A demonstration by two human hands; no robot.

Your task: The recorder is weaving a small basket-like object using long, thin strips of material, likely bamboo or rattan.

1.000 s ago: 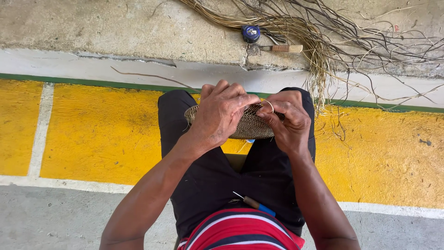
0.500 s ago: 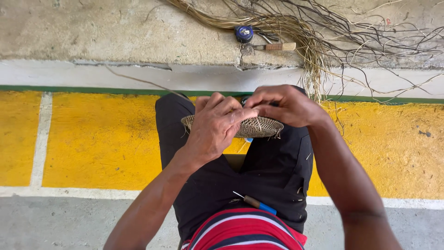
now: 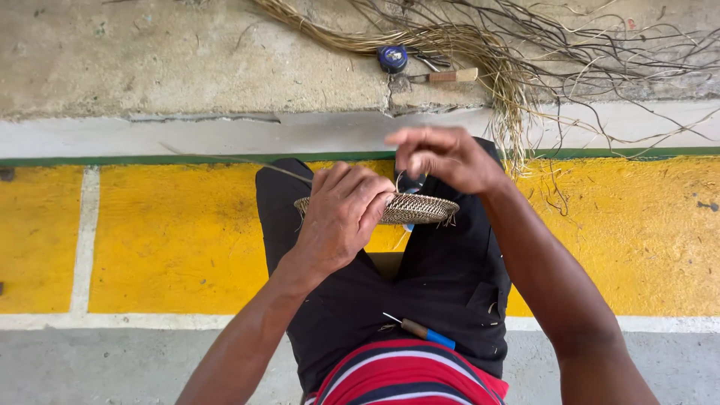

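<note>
While the left hand (image 3: 343, 214) is gripping the near rim of a flat woven disc (image 3: 416, 208) resting across the knees, the right hand (image 3: 442, 156) is hovering just above its far edge, fingers pinching a thin fibre (image 3: 400, 180).

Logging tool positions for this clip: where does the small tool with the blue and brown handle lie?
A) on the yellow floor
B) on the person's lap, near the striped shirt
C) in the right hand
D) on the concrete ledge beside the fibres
B: the small tool rests on the black trousers just above the striped shirt, apart from both the left hand and the right hand, which work at the woven disc.
</note>
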